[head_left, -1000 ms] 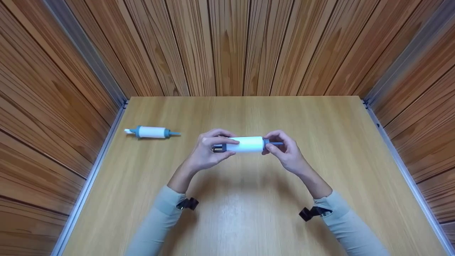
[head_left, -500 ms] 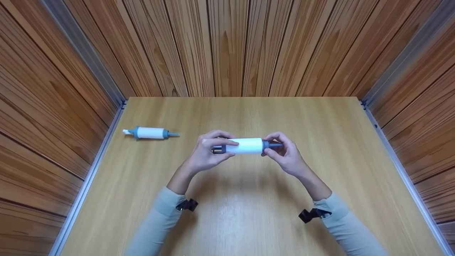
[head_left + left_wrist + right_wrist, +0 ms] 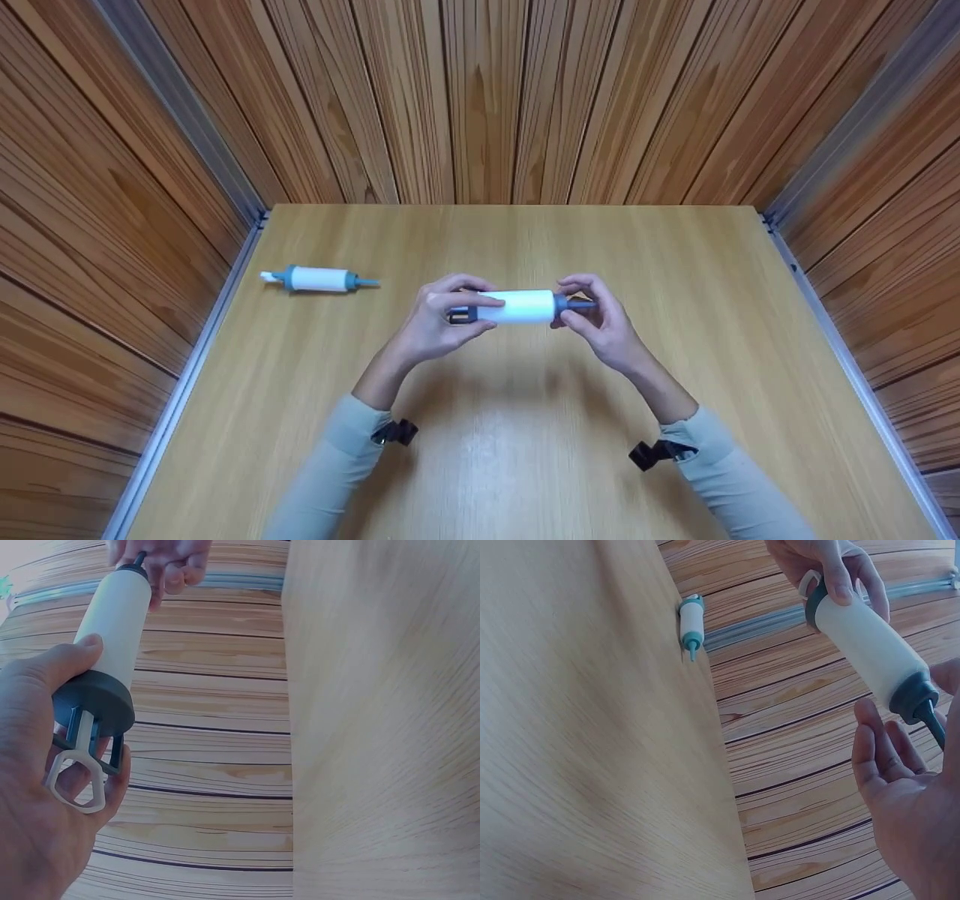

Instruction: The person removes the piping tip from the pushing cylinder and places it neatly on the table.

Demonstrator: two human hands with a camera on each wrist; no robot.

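A large syringe with a white barrel (image 3: 525, 307), dark end caps and a thin nozzle (image 3: 581, 304) is held level above the table in the head view. My left hand (image 3: 444, 315) grips its plunger end, thumb and fingers on the barrel near the cap. A pale ring handle (image 3: 94, 799) and dark side grips show under that cap in the left wrist view. Around the nozzle end is my right hand (image 3: 604, 326); in the right wrist view its fingers (image 3: 885, 757) are spread loosely beside the dark nozzle cap (image 3: 913, 696), with a gap showing.
A second, similar syringe (image 3: 320, 280) with blue-green caps lies at the table's back left, nozzle to the right. The wooden table (image 3: 495, 465) is walled by wood panels (image 3: 480, 105), with metal rails (image 3: 195, 360) along its sides.
The left hand and syringe stay nearly still. The right hand's fingers shift slightly at the nozzle cap, the index finger sitting a little farther off it.
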